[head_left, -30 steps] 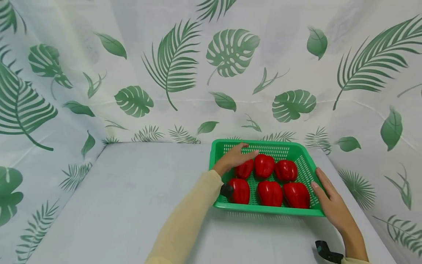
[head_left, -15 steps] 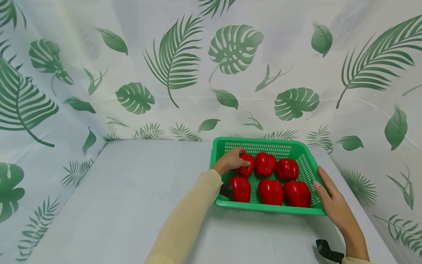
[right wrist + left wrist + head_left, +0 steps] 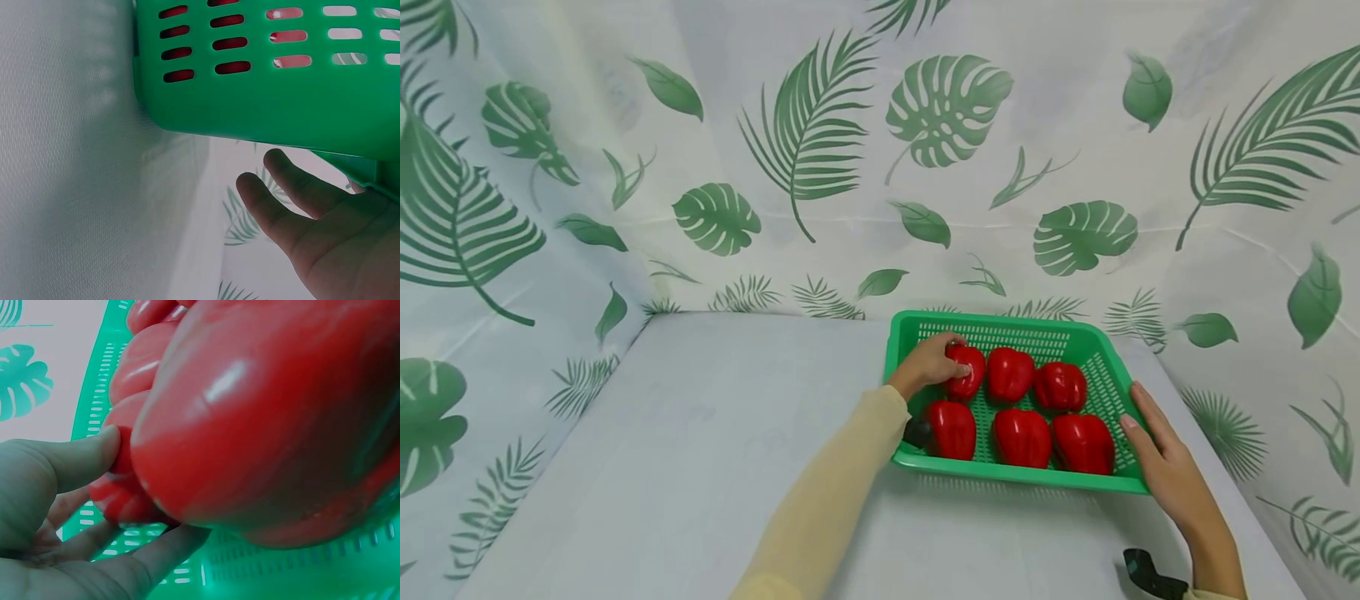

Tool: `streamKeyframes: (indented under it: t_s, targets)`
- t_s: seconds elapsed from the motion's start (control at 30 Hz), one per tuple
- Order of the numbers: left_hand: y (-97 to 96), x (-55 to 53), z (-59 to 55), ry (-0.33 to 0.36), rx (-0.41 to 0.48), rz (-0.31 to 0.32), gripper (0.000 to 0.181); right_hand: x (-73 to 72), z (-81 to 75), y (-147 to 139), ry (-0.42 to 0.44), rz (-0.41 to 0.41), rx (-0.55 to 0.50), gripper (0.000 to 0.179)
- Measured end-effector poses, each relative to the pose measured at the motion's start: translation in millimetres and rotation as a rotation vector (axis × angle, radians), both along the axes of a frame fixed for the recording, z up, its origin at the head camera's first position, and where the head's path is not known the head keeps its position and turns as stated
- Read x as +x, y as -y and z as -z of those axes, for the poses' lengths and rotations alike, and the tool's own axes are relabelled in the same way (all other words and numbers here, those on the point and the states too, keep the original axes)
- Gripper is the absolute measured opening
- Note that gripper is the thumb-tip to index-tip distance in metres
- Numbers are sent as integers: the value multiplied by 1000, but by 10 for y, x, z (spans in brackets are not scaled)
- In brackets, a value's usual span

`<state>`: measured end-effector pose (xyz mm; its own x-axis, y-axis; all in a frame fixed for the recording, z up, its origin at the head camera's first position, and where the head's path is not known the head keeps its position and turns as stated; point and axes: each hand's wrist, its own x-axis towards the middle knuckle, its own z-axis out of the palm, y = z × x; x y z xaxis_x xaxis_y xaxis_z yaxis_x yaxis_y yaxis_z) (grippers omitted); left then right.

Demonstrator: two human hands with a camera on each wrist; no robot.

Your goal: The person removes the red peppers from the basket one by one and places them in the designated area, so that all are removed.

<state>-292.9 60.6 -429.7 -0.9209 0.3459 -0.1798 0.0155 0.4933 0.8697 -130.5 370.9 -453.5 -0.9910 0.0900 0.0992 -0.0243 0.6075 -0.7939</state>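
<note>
My left hand reaches into the green plastic basket at its back left corner and grips a glossy red bell pepper. In the left wrist view the thumb presses its near side, while the other fingers pass low around it. A large red bell pepper fills the foreground there and hides part of the grip. My right hand holds the basket's right rim, thumb over the edge and fingers along the outside. From the right wrist, two fingers extend straight below the basket's wall.
Several other red bell peppers lie in two rows in the basket. It stands on a white tabletop, near the right edge. Leaf-printed cloth hangs behind and at both sides. Black wrist mounts show near both cuffs.
The left hand has come down from over the back left pepper, and its fingers have closed around it. The right hand keeps its place on the rim. The head view has shifted slightly.
</note>
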Motion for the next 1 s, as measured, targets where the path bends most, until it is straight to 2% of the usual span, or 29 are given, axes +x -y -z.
streamKeyframes:
  t_s: [0.17, 0.4, 0.53, 0.73, 1.0]
  targets:
    - [25, -8, -58, -16, 8, -9, 55, 1, -2, -1, 10, 9, 7, 70]
    - [127, 35, -233, -42, 56, 22, 53, -9, -3, 12, -3, 6, 12, 70]
    - [183, 24, -302, -41, 76, 23, 52, -12, 3, 14, -3, 9, 22, 70]
    - [328, 1, -402, -31, 154, 29, 53, -27, 9, 9, -11, 3, 27, 70]
    - [532, -44, -482, -94, 157, 12, 54, -23, 21, -3, -18, 0, 23, 69]
